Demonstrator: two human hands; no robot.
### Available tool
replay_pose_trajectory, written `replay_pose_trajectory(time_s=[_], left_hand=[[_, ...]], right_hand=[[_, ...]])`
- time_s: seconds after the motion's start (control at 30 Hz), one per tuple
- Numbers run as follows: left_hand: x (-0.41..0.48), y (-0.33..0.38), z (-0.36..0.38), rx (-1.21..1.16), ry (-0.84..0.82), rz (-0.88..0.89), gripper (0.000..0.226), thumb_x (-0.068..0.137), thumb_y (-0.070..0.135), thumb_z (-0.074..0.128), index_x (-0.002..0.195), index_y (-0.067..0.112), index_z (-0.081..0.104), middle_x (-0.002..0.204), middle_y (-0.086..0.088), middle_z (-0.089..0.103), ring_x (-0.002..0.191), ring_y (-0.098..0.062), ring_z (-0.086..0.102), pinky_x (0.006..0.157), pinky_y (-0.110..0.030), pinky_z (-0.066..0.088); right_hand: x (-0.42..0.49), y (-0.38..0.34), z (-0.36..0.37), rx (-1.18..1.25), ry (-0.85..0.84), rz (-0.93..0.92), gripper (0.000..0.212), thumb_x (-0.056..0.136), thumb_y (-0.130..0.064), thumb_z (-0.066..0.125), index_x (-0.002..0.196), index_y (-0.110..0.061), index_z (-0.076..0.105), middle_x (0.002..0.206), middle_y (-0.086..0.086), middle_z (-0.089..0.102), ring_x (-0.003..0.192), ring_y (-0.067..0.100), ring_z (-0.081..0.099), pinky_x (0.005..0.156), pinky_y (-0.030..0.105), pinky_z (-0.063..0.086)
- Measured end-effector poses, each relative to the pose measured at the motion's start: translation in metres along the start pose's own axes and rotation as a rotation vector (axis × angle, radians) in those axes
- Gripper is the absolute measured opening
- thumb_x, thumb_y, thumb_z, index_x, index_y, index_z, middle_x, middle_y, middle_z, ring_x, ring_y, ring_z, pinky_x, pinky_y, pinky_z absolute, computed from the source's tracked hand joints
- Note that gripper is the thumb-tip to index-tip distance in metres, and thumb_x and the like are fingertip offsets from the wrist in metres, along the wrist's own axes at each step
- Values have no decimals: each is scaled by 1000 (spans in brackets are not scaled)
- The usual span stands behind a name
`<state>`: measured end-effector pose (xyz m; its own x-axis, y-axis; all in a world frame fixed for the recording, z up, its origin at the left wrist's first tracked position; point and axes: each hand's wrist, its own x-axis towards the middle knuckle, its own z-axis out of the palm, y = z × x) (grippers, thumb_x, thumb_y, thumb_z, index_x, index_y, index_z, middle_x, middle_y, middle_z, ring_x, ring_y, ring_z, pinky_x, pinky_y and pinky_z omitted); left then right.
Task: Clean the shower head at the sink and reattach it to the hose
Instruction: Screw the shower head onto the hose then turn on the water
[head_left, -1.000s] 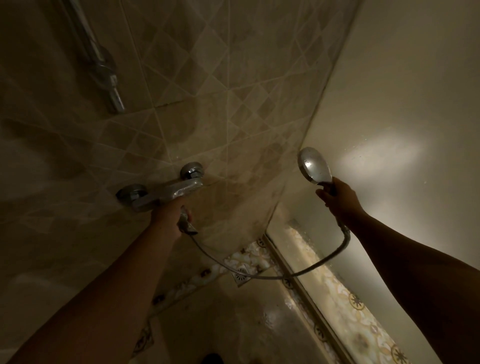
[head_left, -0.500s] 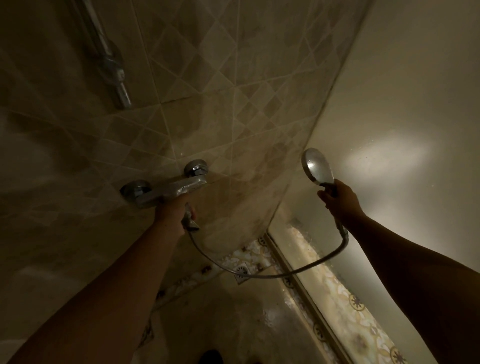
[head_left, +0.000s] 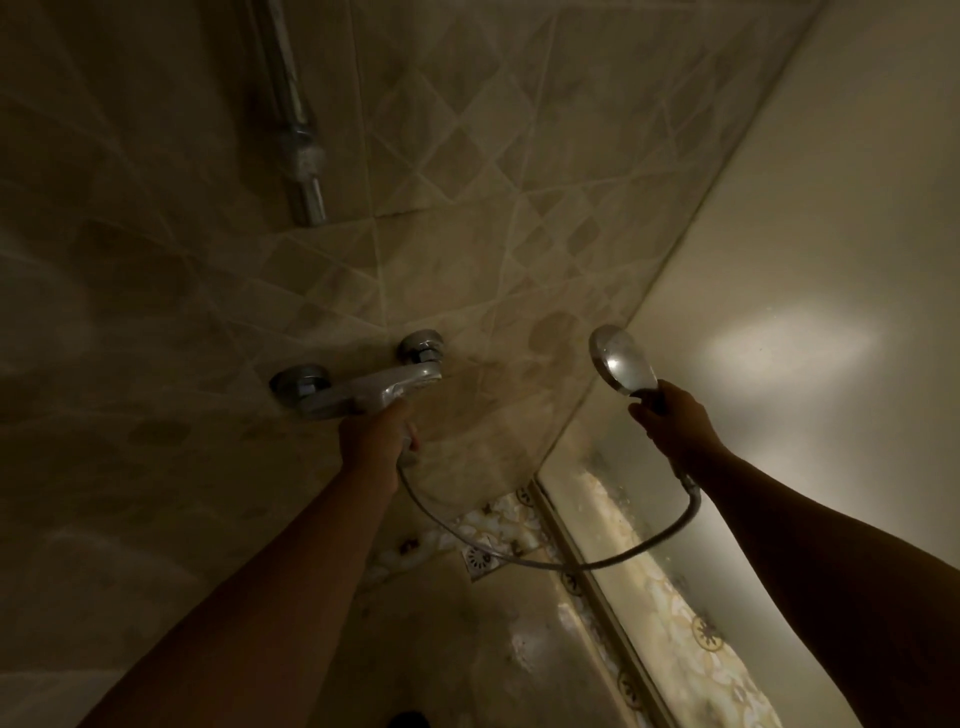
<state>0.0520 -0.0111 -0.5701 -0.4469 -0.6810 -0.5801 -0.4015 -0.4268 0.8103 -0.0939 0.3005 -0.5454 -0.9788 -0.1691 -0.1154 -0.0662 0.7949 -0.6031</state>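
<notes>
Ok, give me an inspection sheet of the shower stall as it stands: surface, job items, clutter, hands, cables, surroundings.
Surface: shower floor, dim, with a square drain near the wall.
Job's things: shower head held up; the hose hangs in a loop from its handle to the mixer tap.
Clutter: nothing seen.
Hands: right hand grips the shower head's handle. The left hand is under the mixer tap where the hose begins; its fingers are hidden, so the grip is unclear.
Cables: nothing seen besides the hose.
Surroundings: tiled wall with a riser rail, and a glass panel on the right. The light is low.
</notes>
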Motion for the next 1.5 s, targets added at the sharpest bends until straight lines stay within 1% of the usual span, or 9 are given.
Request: replay_pose_trajectory(time_s=[0.17,0.4,0.5,0.6,0.7,0.97,1.17,1.3,1.5], left_hand=[[-6,2,-2,-1,-20,32,31,89,16,66,65,-2,57,41,-2,58,25,-5,49,27,-15,35],[-7,5,-4,48,0,7,28,89,23,67,90,-5,66,60,-8,68,49,-16,60,38,-21,42],[-10,7,-1,79,43,10,25,86,21,71,90,-3,66,50,-5,66,51,-18,62,50,-28,51],[-16,9,1,101,101,43,41,86,24,73,116,-3,63,79,-13,75,71,-27,69,72,-39,60],[-31,11,-1,375,228,175,56,87,36,72,129,2,59,120,-17,68,97,-30,66,70,-31,52],[-88,28,10,926,370,565,39,93,22,62,128,6,58,132,-17,57,123,-33,54,103,-44,44],[-130,65,35,698,-213,471,41,90,4,67,129,8,55,115,-11,57,104,-23,58,96,-39,51],[-149,91,37,607,-415,462,56,89,11,72,139,18,49,130,-1,60,110,-13,58,79,-20,54],[-165,125,17,373,-476,612,27,89,7,70,108,25,62,113,-14,71,106,-32,69,91,-50,56]], right_hand=[[2,-22,7,5,13,-34,26,93,-20,63,119,-13,62,94,5,68,86,24,66,74,30,47],[12,-40,19,69,-85,-84,25,93,-21,63,116,-13,62,94,3,67,87,22,66,82,41,56],[19,-45,25,118,-145,-153,23,92,-19,63,114,-13,62,91,2,67,85,23,66,80,41,56],[26,-49,26,134,-252,-249,22,92,-17,62,114,-12,61,87,1,66,78,23,67,78,46,58],[31,-56,22,197,-373,-367,4,93,-15,60,98,-16,60,75,-4,62,67,17,63,74,46,57],[25,-115,-13,437,-630,-585,11,87,-4,55,88,-10,64,66,0,61,56,12,58,54,26,51],[9,-184,-36,647,-755,-583,21,69,-10,54,87,-11,65,54,4,54,50,20,53,49,26,32],[-4,-230,-59,776,-912,-653,18,71,-5,54,87,-6,63,55,8,49,50,23,49,54,33,36],[-23,-290,-96,882,-1085,-744,14,72,-1,52,81,-5,62,57,8,43,50,21,46,56,33,40]])
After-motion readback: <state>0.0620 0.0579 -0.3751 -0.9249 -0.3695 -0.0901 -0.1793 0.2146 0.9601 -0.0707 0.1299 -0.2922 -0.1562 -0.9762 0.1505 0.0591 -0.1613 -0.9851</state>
